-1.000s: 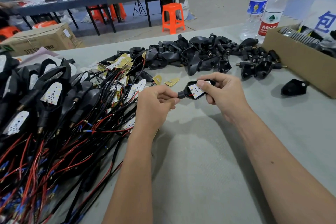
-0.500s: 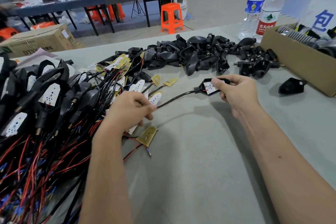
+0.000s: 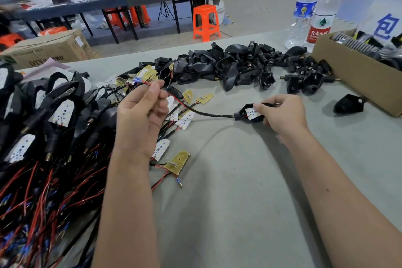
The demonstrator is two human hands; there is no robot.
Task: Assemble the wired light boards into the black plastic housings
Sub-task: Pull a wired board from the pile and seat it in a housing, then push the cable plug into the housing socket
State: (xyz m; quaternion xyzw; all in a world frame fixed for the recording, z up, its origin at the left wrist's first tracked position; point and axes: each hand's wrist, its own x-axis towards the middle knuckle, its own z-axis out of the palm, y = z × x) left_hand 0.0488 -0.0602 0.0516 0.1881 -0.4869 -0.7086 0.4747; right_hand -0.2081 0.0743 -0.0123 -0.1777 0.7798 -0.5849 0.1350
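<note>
Since the earlier frame the left hand [image 3: 141, 119] has been raised off the table, and the wire ends [image 3: 139, 81] are now pinched between its thumb and fingertips, with the black cable [image 3: 208, 114] drawn longer. The black housing [image 3: 250, 113], with its white light board [image 3: 252, 113] seated inside, is gripped by the curled fingers of the right hand [image 3: 282, 115] just above the grey table [image 3: 239, 202]. The housing's far edge is hidden by those fingers. At the left, finished units [image 3: 58, 115] are piled (partly cut off). Far behind, empty housings [image 3: 228, 67] are heaped; a cardboard box [image 3: 356, 78] and two bottles [image 3: 319, 11] stand at the right.
</note>
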